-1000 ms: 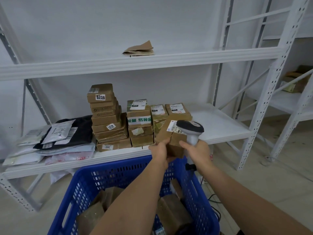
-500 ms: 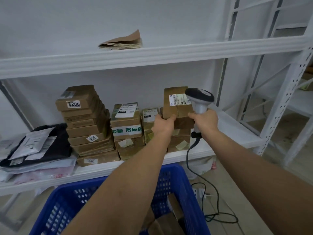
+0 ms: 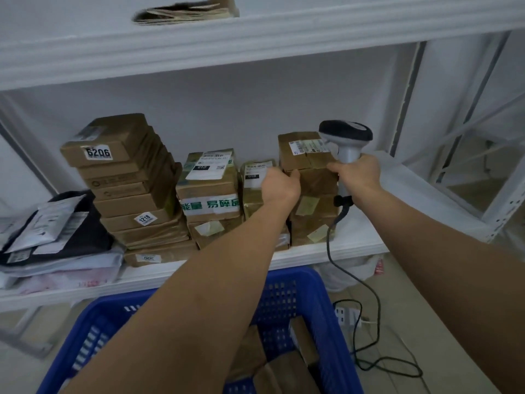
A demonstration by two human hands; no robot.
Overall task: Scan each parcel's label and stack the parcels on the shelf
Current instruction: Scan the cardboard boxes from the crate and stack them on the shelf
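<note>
A small brown cardboard parcel (image 3: 305,150) with a white label sits on top of the right-hand stack of parcels on the white shelf (image 3: 355,245). My left hand (image 3: 279,184) grips its lower left corner. My right hand (image 3: 356,176) holds the grey handheld scanner (image 3: 345,137) by its handle, and its fingers touch the parcel's lower right edge. The scanner's black cable hangs down to the floor.
More stacks stand to the left: a tall one topped by a box marked 6206 (image 3: 108,143), then a box with green print (image 3: 210,191). Flat mailer bags (image 3: 54,231) lie at far left. A blue basket (image 3: 321,305) with parcels sits below. Folded brown paper (image 3: 187,11) lies on the upper shelf.
Both hands lifted the parcel from above the basket and set it on the right-hand stack on the shelf. The view moved closer to the shelf.
</note>
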